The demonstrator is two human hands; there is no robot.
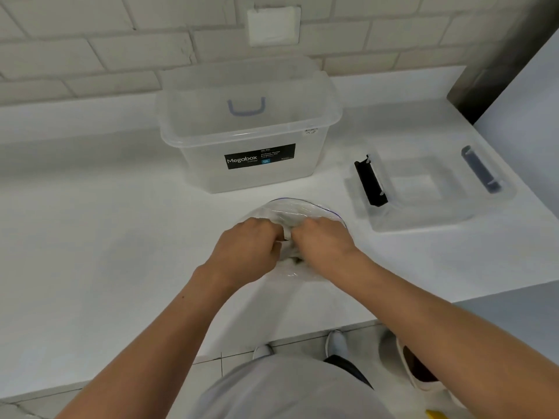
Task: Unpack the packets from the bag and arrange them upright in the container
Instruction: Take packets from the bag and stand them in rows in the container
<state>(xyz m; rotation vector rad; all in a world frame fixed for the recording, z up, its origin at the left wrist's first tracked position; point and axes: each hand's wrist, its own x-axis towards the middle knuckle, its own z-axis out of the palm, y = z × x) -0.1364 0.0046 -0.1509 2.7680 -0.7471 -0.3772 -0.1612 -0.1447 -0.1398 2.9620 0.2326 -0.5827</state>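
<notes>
At centre frame, a person's left hand [251, 241] and right hand [325, 240] grip the crumpled clear bag [302, 208] on a white counter [90, 237], fingers curled into the plastic. The open container [205, 167] stands just above it, by the wall; a lid [423, 189] lies at right. The bag's contents cannot be made out.
</notes>
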